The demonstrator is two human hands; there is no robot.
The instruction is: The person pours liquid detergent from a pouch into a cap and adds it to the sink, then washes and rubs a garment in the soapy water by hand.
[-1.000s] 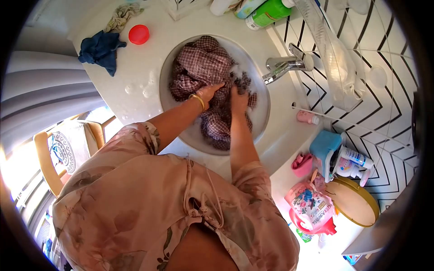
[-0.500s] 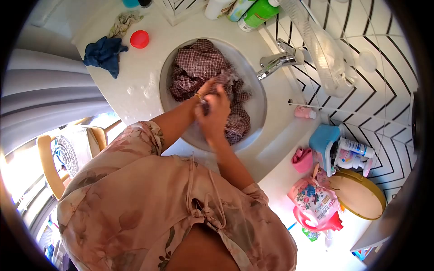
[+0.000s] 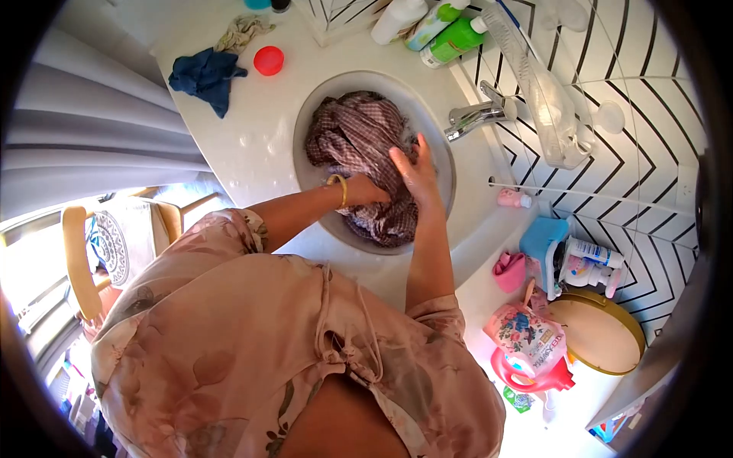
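Note:
A dark maroon checked cloth lies wet and bunched in the round sink. My left hand, with a yellow bangle at the wrist, is closed on folds of this cloth near the sink's lower middle. Its fingertips are partly hidden in the fabric. To its right, my right hand is open, thumb and fingers apart, at the cloth's right edge. Some suds show beside the cloth, close to the right fingertips.
A chrome faucet reaches over the sink's right rim. On the counter lie a blue cloth and a red lid. Bottles, including a green bottle, stand at the back. A blue container and detergent pack are at right.
My hands were together, rubbing a bunch of the cloth; now they are apart. The right hand has opened and moved right, the left is lower. The cloth is spread differently in the sink.

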